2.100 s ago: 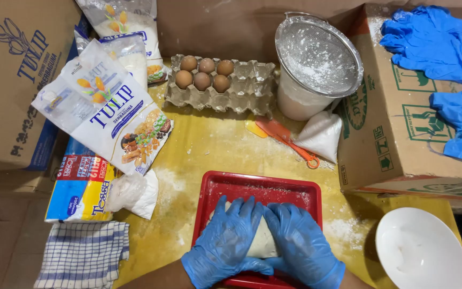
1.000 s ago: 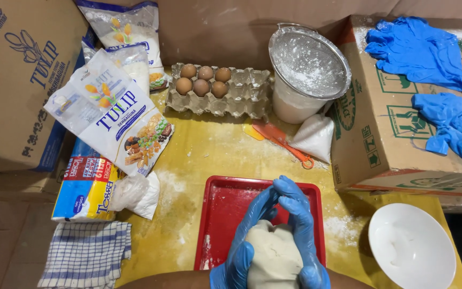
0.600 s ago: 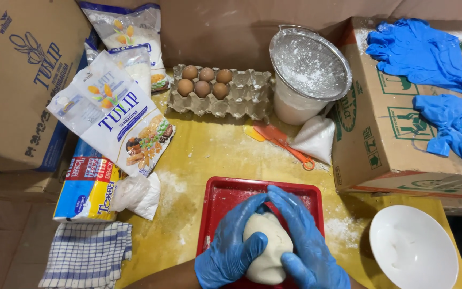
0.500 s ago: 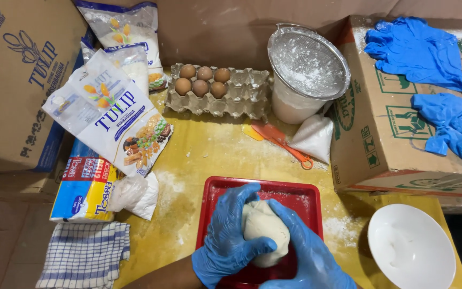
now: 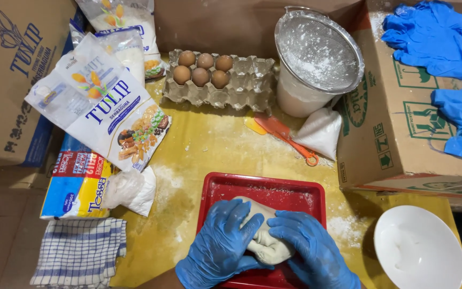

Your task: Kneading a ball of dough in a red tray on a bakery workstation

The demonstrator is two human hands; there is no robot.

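Observation:
A pale lump of dough [image 5: 266,243] lies in a red rectangular tray [image 5: 274,191] at the near edge of the yellow table. Both my hands wear blue gloves. My left hand [image 5: 217,250] presses on the dough's left side with its fingers curled over the top. My right hand [image 5: 308,252] covers the dough's right side and grips it. The dough is folded and creased between the two hands, and much of it is hidden under them.
A white empty bowl [image 5: 418,252] sits to the right of the tray. Behind are an egg carton [image 5: 217,80] with several eggs, a sieve on a white tub [image 5: 316,59], an orange spatula [image 5: 284,136], flour bags [image 5: 105,112], a checked cloth [image 5: 78,251] and cardboard boxes [image 5: 402,118] with blue gloves [image 5: 439,37].
The hands lifted the dough upright off the tray, turned it, and have now pressed it back down flat into the tray with both hands over it.

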